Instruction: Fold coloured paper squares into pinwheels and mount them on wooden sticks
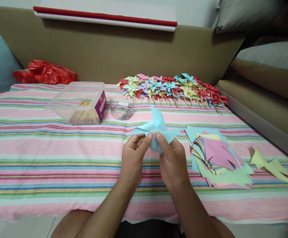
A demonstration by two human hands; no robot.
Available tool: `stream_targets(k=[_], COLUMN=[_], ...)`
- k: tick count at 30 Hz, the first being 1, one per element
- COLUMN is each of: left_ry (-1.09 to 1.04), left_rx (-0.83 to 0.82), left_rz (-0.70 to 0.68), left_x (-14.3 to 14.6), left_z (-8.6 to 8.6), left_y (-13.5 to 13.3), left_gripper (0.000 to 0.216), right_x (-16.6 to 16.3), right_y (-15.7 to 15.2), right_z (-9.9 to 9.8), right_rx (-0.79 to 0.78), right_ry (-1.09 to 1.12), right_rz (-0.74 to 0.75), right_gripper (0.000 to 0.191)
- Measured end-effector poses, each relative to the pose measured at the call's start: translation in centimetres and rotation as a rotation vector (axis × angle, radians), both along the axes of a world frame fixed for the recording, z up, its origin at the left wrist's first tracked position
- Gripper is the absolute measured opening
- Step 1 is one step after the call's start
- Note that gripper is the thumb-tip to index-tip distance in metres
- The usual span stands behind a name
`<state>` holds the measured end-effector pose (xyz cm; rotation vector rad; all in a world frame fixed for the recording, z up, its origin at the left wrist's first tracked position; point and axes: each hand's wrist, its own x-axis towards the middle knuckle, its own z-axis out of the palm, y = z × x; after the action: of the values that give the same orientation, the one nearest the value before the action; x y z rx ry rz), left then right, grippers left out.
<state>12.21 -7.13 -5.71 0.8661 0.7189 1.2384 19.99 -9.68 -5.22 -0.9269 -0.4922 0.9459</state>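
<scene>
My left hand [133, 155] and my right hand [171, 160] meet above the striped cloth and both pinch a light blue cut paper [156, 127] at its centre. Its pointed flaps stick up and out to both sides. Just right of my right hand lies a stack of cut coloured paper squares [217, 157]. A row of finished paper pinwheels on sticks [173, 87] lies at the far edge of the table.
A clear plastic box of wooden sticks [81, 102] and a small clear tub of pins [122, 110] stand at the back left. One yellow cut paper [272, 165] lies at the right. A red plastic bag [45, 72] sits behind the striped tablecloth [47, 155].
</scene>
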Motion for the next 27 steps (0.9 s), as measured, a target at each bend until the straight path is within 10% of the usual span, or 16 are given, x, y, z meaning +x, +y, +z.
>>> stream_targets(k=[17,27], left_ry=[0.129,-0.02], left_rx=[-0.033,-0.159], left_rz=[0.087,0.118], left_x=[-0.6,-1.6], left_z=[0.5,0.6], left_y=[0.3,1.7], left_gripper=[0.024,0.028], right_x=[-0.4,1.8], right_y=[0.0,-0.3], right_z=[-0.7,-0.5], right_rx=[-0.066,0.108], right_ry=[-0.095,-0.698], right_rz=[0.007,-0.151], right_gripper=[0.033,0.033])
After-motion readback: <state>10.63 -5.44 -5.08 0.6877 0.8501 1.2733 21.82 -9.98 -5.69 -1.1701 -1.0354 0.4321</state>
